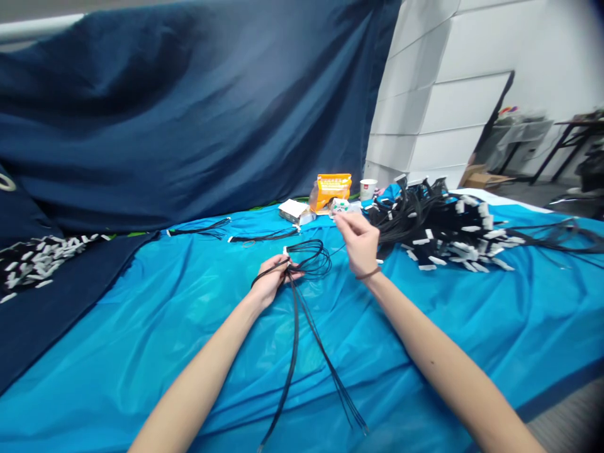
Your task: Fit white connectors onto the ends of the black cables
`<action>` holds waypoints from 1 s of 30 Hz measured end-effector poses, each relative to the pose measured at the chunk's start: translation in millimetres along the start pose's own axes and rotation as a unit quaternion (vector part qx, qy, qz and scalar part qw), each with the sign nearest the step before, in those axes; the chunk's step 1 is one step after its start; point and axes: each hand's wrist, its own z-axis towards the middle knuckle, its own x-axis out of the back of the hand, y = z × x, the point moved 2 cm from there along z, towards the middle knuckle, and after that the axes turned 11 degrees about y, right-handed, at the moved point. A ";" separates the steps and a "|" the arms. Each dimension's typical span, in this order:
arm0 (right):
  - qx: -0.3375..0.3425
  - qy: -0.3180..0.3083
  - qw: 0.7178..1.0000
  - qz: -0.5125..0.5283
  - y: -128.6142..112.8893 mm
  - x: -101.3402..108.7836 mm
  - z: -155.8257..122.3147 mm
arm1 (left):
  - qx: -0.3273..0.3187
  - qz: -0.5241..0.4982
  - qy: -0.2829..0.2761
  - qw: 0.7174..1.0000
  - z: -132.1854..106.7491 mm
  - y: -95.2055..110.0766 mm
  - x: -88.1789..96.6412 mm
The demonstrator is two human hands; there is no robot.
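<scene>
Black wires (314, 258) with a small white connector (285, 250) are gripped in my left hand (271, 280), above the blue cloth. Some of the wires loop out to the right of it, while two longer strands (295, 333) hang down toward the front edge. My right hand (358, 242), with a dark band at the wrist, is raised to the right with thumb and fingers pinched together. One thin wire runs from the loops toward this hand; its end is hidden by the fingers or too small to see.
A big heap of black cables (425, 220) with white connectors lies on the right. More connectors (42, 261) are piled at far left. Short cable bundles (264, 236), a small box (295, 211), an orange pouch (333, 189) and a paper cup (368, 189) stand at the back.
</scene>
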 end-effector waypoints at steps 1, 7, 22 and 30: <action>0.064 -0.025 0.997 -0.040 -4.6 -3.3 -6.5 | -0.008 0.005 -0.001 1.000 0.1 0.2 0.4; 0.195 -0.199 0.945 -0.174 -2.8 -22.5 -41.2 | -0.046 0.006 -0.024 0.999 1.3 0.4 0.9; 0.146 -0.206 0.956 -0.153 -2.9 -23.9 -41.3 | -0.081 0.024 -0.037 0.996 2.8 -3.1 1.4; 0.141 -0.200 0.957 -0.155 -2.1 -23.4 -41.3 | -0.112 0.039 -0.043 0.992 1.5 -2.5 0.2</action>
